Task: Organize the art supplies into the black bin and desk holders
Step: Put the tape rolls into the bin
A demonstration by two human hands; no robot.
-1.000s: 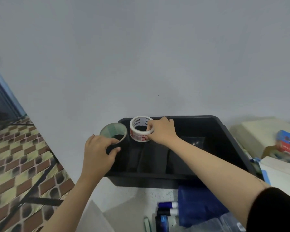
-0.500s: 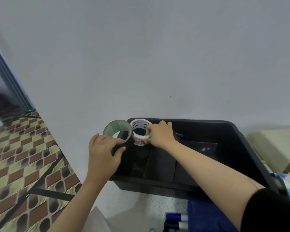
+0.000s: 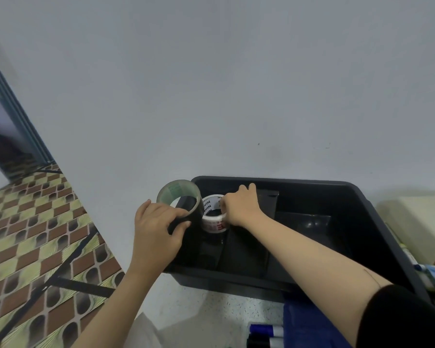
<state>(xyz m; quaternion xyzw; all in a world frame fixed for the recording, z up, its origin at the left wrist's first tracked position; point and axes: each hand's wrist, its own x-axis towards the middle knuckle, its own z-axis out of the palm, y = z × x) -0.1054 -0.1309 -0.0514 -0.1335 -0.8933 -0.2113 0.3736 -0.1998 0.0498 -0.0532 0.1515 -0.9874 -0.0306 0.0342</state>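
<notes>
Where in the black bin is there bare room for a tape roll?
In the black bin, the right half of the floor, between the right forearm and the right wall, looks bare. The left end is crowded: the left hand holds the clear tape roll at the rim, beside the white tape roll in the right hand.

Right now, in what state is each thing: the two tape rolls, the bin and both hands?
Greenish tape roll: held over the bin's left rim.
White tape roll: held inside the bin's left end.
Black bin: open, no lid.
Left hand: grips the greenish roll.
Right hand: pinches the white roll.
</notes>
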